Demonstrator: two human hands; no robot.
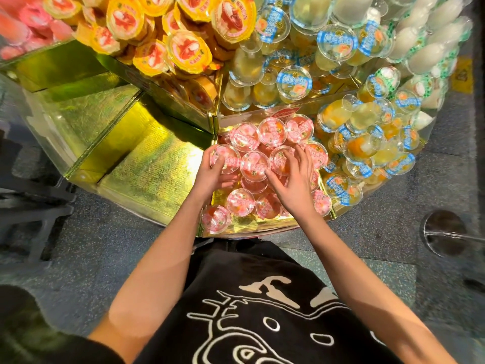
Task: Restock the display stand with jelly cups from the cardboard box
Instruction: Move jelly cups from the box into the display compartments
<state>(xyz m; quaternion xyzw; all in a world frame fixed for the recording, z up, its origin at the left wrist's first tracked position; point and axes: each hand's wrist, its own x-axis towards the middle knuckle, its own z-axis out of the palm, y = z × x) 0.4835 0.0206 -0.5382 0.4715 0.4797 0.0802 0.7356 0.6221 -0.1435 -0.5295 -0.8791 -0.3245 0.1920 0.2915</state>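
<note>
- Here, nearest the body: both bare forearms reach forward and down over a dark printed shirt (pixel 262 311) into the pink-cup bay of the display stand (pixel 147 164).
- Left hand (pixel 212 174): curled round the side of one pink-lidded jelly cup (pixel 225 157) at the bay's left edge, fingers wrapped on it, cup lid-up. Looks like a hold or a steadying grip.
- Right hand (pixel 294 179): fingers spread wide, laid flat over the pile of pink cups (pixel 273 132), touching lids of two or more; nothing enclosed. Judged to be pressing or nudging cups into line, not lifting.
- Key relation: the loose gap lies directly under and just toward the body from both hands, where the front-row cups (pixel 241 202) sit sparse on gold foil. Either hand is about equally near; the held cup would travel back toward the body.
- In the way: the bay's front lip, and cups tipped on their sides that may roll.
- Left of the bay: empty gold-foil bays.
- Right: blue-lidded yellow cups (pixel 359 151), heaped.
- Farthest: yellow-lidded cups (pixel 187 52) stacked above.
- Cardboard box: not identifiable in view.
</note>
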